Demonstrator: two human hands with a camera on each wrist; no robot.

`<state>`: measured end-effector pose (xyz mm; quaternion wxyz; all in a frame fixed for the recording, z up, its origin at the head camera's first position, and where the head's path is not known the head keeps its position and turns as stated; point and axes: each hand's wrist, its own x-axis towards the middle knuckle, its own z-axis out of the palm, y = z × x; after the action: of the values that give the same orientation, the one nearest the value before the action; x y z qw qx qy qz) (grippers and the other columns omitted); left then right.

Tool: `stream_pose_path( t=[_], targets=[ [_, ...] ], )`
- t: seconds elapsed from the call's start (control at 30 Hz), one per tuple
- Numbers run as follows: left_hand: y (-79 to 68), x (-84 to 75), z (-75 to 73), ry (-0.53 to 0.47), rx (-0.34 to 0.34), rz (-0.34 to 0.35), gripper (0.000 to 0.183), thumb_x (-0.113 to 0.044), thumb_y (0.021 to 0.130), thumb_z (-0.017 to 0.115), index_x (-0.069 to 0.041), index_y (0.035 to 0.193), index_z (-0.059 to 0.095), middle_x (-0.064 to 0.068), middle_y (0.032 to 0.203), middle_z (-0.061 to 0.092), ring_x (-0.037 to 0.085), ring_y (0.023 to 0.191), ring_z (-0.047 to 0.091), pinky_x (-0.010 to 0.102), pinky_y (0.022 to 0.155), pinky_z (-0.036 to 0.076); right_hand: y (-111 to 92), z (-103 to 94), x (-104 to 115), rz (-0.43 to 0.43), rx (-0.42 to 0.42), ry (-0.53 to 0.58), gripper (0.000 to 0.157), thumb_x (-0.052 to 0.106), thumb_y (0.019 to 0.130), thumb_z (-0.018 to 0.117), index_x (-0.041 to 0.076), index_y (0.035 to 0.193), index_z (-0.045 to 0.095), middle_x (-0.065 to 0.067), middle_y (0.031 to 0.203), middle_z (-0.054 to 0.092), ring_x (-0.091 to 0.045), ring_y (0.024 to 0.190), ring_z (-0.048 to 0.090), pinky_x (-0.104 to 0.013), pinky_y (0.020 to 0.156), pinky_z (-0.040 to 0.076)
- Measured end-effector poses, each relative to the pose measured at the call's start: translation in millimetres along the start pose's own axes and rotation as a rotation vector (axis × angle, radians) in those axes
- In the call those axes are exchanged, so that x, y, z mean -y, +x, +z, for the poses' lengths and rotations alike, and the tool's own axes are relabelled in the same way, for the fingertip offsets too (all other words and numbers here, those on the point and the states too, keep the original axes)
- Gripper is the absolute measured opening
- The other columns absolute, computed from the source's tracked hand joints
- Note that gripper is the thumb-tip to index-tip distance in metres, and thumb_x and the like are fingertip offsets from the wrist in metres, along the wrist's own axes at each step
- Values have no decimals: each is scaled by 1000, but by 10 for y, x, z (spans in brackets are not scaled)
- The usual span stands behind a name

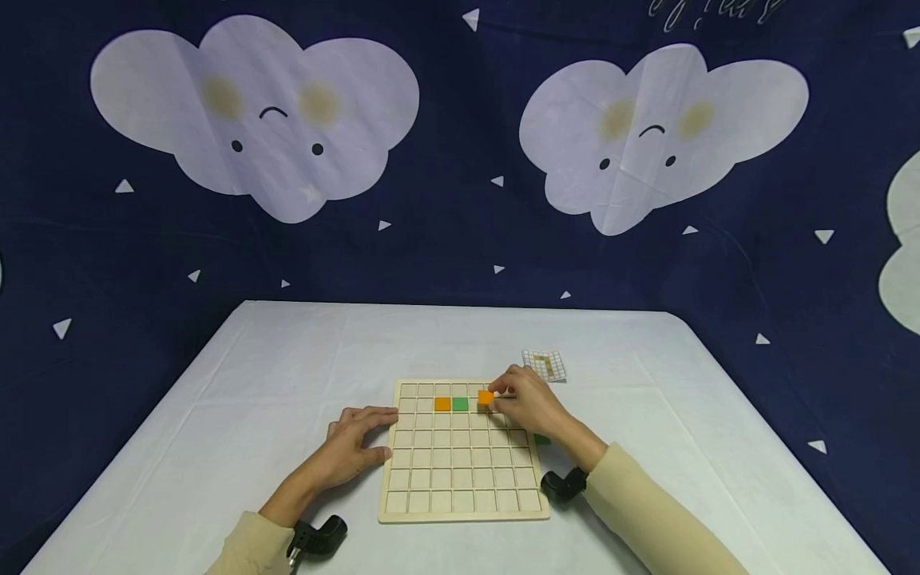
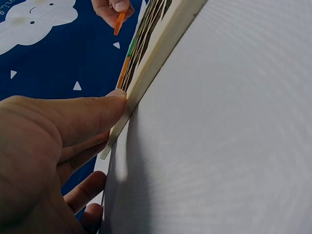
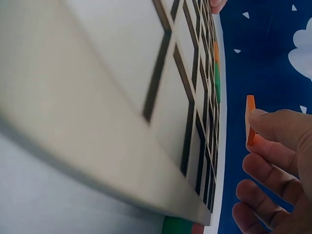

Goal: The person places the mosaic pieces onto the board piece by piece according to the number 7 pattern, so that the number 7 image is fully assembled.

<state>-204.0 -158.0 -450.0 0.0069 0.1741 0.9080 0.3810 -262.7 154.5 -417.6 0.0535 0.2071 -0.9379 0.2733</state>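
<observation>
A wooden grid board [image 1: 463,517] lies on the table, its cells framed by thin raised strips. My right hand [image 1: 533,399] pinches an orange square tile [image 1: 485,398] between thumb and fingertips. In the right wrist view this thin orange tile [image 3: 250,119] is held edge-on, raised above the grid. Another orange tile [image 1: 442,404] and a green tile [image 1: 460,404] sit side by side in the second row from the far edge. My left hand [image 1: 348,447] rests at the board's left side, thumb and extended fingers touching its edge.
A small card [image 1: 545,366] printed with a coloured grid pattern lies beyond the board's far right corner. Past the right edge, partly hidden by the right arm, is a green piece [image 1: 542,440]; the right wrist view shows something red [image 3: 197,228] beside it. White cloth [image 1: 251,399] covers the table.
</observation>
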Motion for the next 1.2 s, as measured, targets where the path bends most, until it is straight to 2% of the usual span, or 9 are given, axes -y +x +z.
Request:
stream_pose_path(
  t=[0.73, 1.2],
  targets=[
    [3, 4, 4, -7, -2, -2, 50, -15, 78, 73, -13, 126, 60, 1, 138, 53, 24, 119, 38, 40, 89, 22, 98, 78, 28, 18, 61, 2, 19, 21, 82, 71, 15, 100, 72, 6, 87, 58, -10, 82, 45, -29, 73, 39],
    [4, 1, 5, -5, -4, 6, 50, -15, 77, 74, -12, 125, 61, 1, 138, 53, 23, 117, 38, 39, 87, 22, 120, 108, 3, -17, 101, -29, 19, 22, 82, 71, 13, 99, 72, 4, 90, 60, -10, 82, 45, -28, 72, 39]
  ],
)
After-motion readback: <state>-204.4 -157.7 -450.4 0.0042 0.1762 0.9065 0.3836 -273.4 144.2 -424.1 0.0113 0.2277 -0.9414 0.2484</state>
